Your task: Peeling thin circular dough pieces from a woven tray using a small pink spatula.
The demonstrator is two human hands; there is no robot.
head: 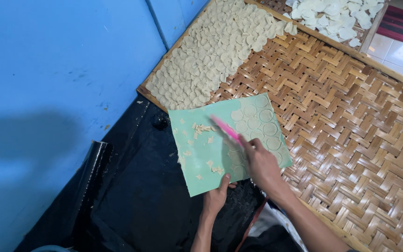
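While left hand steadies green sheet, right hand grips pink scraper.

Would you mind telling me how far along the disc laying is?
Done: pale discs cover the woven tray's left end. In hand: the left hand steadies the green sheet while the right hand works a pink tool. Left: round discs on the sheet; bare weave.

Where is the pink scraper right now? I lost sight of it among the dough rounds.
In the head view the pink scraper is in the right hand, just right of centre, lying across the green sheet beside its dough rounds.
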